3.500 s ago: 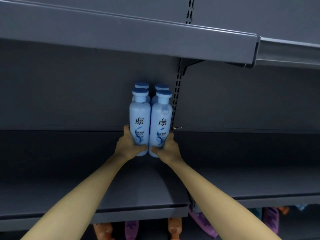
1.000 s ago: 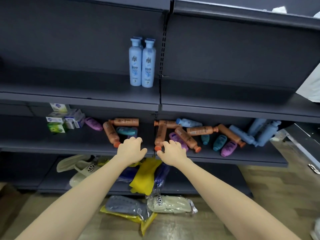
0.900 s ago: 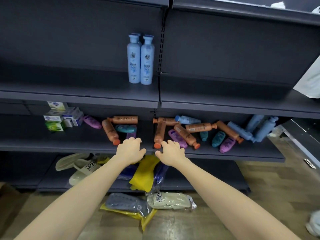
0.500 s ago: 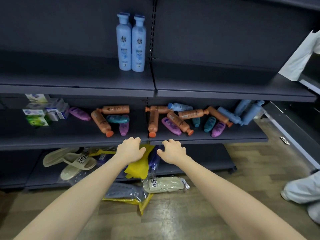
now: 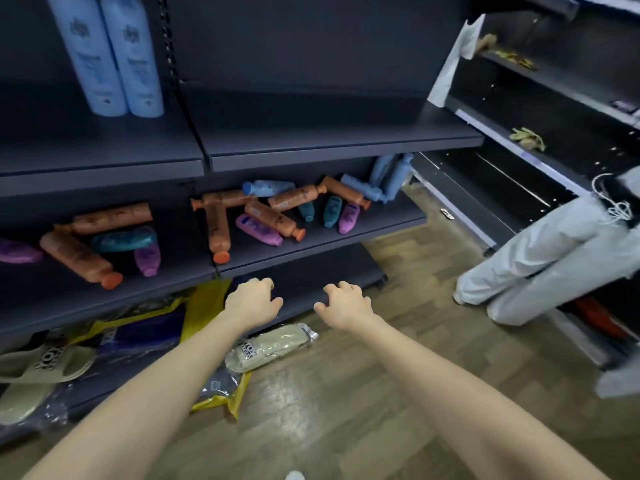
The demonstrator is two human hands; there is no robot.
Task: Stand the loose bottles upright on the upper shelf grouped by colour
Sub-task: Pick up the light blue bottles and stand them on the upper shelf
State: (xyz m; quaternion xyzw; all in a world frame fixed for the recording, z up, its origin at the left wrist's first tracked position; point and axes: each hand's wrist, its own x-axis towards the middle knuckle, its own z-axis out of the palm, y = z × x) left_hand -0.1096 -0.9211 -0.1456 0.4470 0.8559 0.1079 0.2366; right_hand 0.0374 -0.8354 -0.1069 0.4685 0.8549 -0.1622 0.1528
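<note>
We find the left hand (image 5: 252, 303) and right hand (image 5: 344, 306) loosely curled and empty below the upper shelf (image 5: 329, 140), one tier under which the loose bottles (image 5: 216, 226) lie toppled; we judge them light, stiff, slippery plastic, best gripped round the body.

Two pale blue bottles (image 5: 110, 57) stand on the upper shelf (image 5: 311, 140), orange, purple and teal bottles (image 5: 273, 216) lie jumbled below, and both empty hands, left (image 5: 252, 302) and right (image 5: 344, 302), hover with loosely curled fingers.
</note>
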